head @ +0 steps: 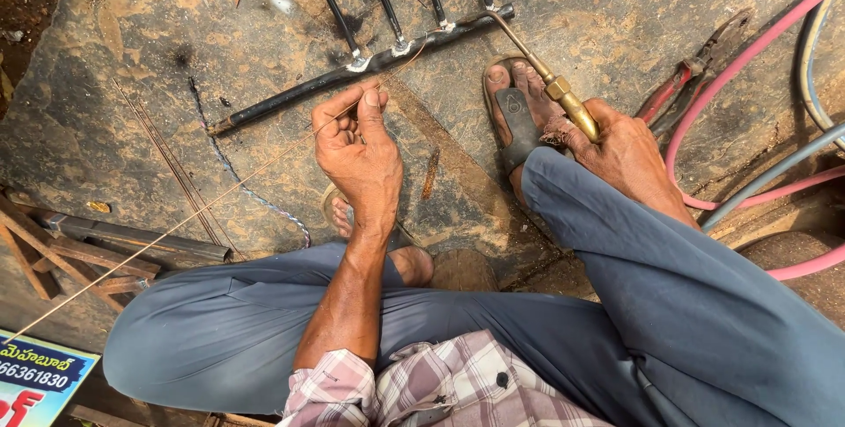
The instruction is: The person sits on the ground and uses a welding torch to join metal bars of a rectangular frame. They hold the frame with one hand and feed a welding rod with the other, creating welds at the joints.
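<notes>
My left hand [356, 154] pinches a long thin filler rod [176, 229] whose tip reaches a joint on a black metal bar [352, 70]. Several black rods [330, 0] are joined upright to that bar, with whitish marks at the joints. My right hand [625, 154] grips a brass torch [546, 79]; its thin nozzle points at the bar's right end. I squat on a flat stone slab [132, 84], my sandalled foot [519, 110] just under the torch.
Pink hoses [748, 48] and grey hoses [775, 172] run along the right side. Red-handled pliers [695, 70] lie on the slab near them. Spare thin rods [172, 158] lie at left, with metal angle pieces [79, 246] and a printed sign [40, 383] at bottom left.
</notes>
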